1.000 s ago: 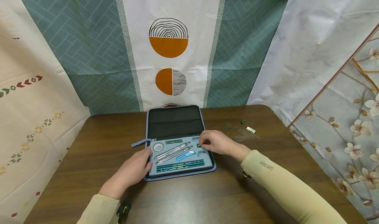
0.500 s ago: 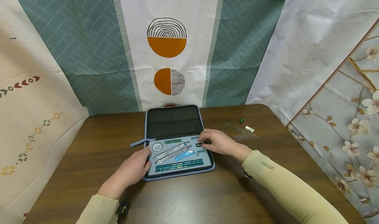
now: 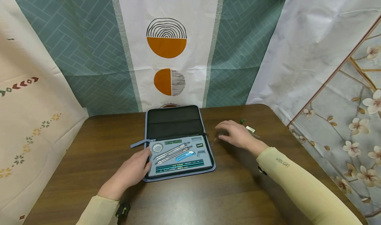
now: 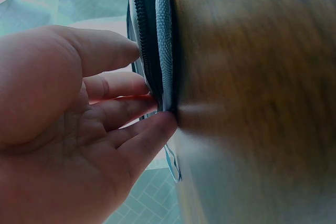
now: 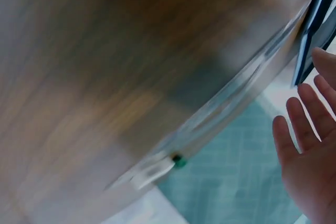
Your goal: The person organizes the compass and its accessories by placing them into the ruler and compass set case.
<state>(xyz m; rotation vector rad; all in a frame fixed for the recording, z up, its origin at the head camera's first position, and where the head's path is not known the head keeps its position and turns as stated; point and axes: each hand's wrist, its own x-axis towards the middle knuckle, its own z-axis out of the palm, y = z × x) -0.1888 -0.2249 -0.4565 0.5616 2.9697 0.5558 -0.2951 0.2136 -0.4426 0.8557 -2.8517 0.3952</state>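
Observation:
An unzipped case (image 3: 175,178) lies on the table, its grey tray (image 3: 194,154) holding compasses (image 3: 172,154), pencils (image 3: 180,166), a light-blue cutter (image 3: 185,156), a round white item (image 3: 157,147) and a small dark-green piece (image 3: 199,145). At the case's left edge rests my left hand (image 3: 133,172); in the left wrist view its fingertips (image 4: 167,121) touch the zippered rim (image 4: 165,40). To the right of the case, my right hand (image 3: 238,135) hovers with relaxed, spread fingers over a clear set square (image 3: 254,135), partly hiding it. Nothing shows in that hand in the right wrist view.
Beyond the right hand lie a white eraser (image 3: 250,129) and a small green item (image 3: 242,121) on the wooden table (image 3: 190,202). A blue strap (image 3: 138,143) sticks out from the case's left side. Patterned cloths hang behind the table.
My right hand has left the small dark-green piece in the tray and moved right, over the set square. The left hand has stayed at the case's edge.

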